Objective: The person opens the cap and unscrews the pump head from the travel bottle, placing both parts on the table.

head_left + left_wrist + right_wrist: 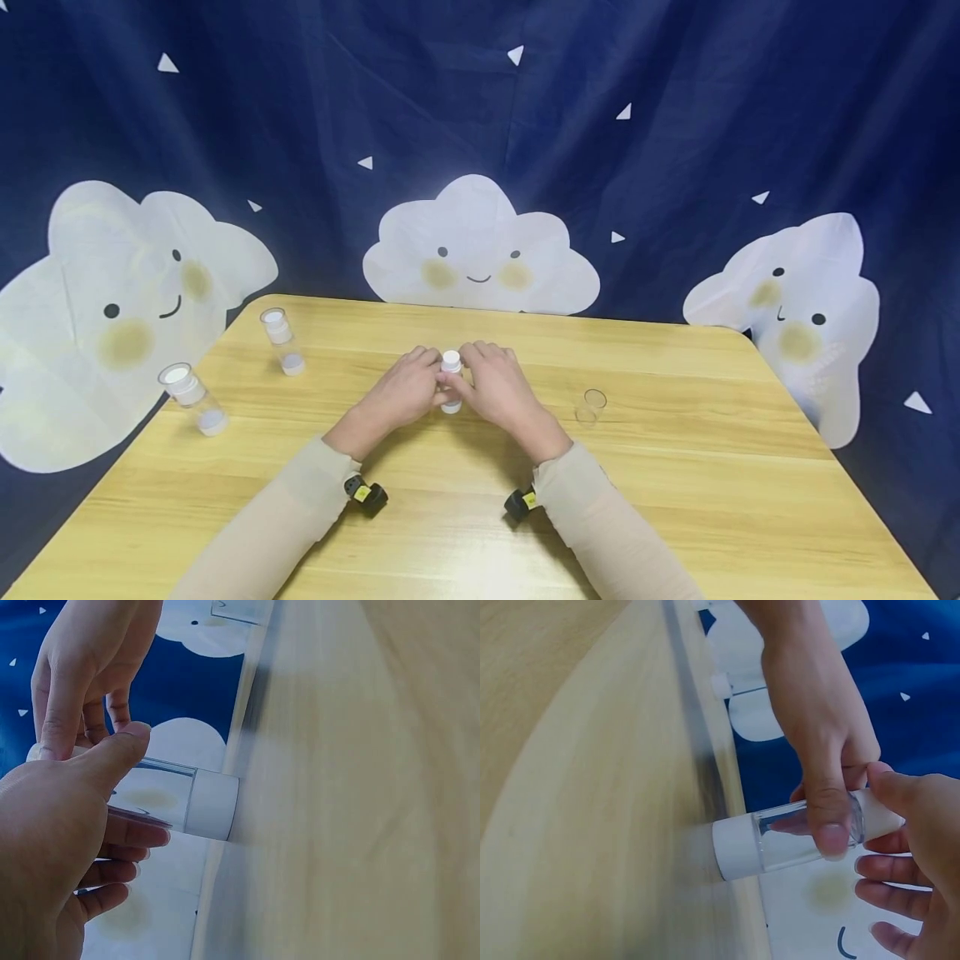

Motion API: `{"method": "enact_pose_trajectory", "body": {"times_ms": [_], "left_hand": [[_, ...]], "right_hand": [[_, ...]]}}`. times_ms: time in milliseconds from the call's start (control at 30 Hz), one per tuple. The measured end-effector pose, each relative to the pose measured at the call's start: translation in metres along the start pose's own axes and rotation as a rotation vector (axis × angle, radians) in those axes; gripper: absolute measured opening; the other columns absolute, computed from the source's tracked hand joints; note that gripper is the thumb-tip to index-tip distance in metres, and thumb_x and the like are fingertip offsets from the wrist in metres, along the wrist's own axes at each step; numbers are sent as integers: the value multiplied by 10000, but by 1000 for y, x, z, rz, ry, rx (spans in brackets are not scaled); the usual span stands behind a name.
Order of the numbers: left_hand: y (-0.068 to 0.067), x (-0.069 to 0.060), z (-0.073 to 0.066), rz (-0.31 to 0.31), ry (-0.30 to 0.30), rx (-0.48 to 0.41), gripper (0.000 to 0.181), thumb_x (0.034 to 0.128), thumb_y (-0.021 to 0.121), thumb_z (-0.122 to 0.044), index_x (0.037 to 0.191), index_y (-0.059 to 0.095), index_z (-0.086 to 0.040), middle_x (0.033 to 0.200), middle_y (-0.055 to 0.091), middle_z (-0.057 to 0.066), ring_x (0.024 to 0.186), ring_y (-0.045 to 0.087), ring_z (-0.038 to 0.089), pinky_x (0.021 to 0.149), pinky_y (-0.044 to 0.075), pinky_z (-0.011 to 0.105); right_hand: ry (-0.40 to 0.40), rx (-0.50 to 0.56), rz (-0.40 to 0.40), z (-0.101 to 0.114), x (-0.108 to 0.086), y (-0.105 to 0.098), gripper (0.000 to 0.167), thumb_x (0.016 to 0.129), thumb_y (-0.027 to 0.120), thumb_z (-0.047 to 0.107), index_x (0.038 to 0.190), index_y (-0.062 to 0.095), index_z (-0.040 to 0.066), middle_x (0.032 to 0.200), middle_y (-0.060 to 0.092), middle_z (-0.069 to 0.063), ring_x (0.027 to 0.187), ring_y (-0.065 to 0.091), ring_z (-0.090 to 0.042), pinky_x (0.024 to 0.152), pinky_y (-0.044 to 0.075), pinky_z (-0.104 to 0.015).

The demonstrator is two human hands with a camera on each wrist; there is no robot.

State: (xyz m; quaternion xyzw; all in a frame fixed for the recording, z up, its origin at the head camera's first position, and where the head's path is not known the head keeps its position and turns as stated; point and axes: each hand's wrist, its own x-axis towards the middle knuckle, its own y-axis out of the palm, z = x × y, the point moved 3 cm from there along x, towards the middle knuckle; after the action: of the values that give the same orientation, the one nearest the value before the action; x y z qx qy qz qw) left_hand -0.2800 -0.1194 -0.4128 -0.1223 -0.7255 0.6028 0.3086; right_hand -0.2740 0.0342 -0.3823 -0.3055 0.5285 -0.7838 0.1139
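Observation:
A clear bottle (pixel 451 407) with a white base and white top (pixel 451 358) stands upright on the wooden table, between both hands. My left hand (pixel 405 388) grips its transparent body, the thumb lying across the front in the right wrist view. Higher up, my right hand (pixel 497 385) pinches the white top between thumb and fingers; its other fingers are loosely bent. In the left wrist view the bottle's white base (pixel 211 806) meets the tabletop. To the right of my right hand, a small clear cylindrical cover (pixel 591 408) sits on the table.
Two similar bottles stand at the table's left side, one nearer (pixel 202 408) and one farther back (pixel 283 343), each with a clear cover over its white top. Behind the table (pixel 675 500) hangs a dark blue curtain (pixel 645 167) with smiling clouds.

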Motion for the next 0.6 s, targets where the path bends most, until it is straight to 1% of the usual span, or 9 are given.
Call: {"method": "enact_pose_trajectory", "body": {"times_ms": [100,200,367,500,600], "left_hand": [[1,1,0,7,-7,-20,364,915,650,-454,971,632,-95,970,554,45,911,508,222,820,473,354],[2,2,1,13,-22,-48,397,909,649,-478,983,639,-88,962,554,29,900,505,207,807,469,344],[5,3,3,36,-30,-92,498,916,627,-508,1122,645,-55,1004,581,21,951,516,201,864,466,350],[4,3,5,77,-36,-135,549,917,637,-490,1240,616,-47,1087,605,34,1024,522,208,944,452,374],[1,3,5,119,-40,-166,562,915,654,-463,1284,593,-44,1148,608,50,1065,519,214,988,434,392]], "right_hand": [[3,54,23,-2,0,-2,423,947,573,514,1052,609,105,982,610,-21,915,543,-191,826,413,-360],[5,129,53,-4,1,-4,413,949,598,472,1099,629,89,1033,616,-27,979,551,-206,877,431,-380],[21,247,123,-10,2,-4,410,961,602,421,1195,633,85,1097,604,-11,1070,560,-233,935,454,-371],[20,292,158,-12,1,-4,423,973,579,431,1251,623,116,1145,605,2,1129,552,-231,977,442,-391],[26,289,163,-12,1,-6,465,962,570,482,1273,607,138,1185,608,10,1163,532,-209,1009,416,-403]]}}
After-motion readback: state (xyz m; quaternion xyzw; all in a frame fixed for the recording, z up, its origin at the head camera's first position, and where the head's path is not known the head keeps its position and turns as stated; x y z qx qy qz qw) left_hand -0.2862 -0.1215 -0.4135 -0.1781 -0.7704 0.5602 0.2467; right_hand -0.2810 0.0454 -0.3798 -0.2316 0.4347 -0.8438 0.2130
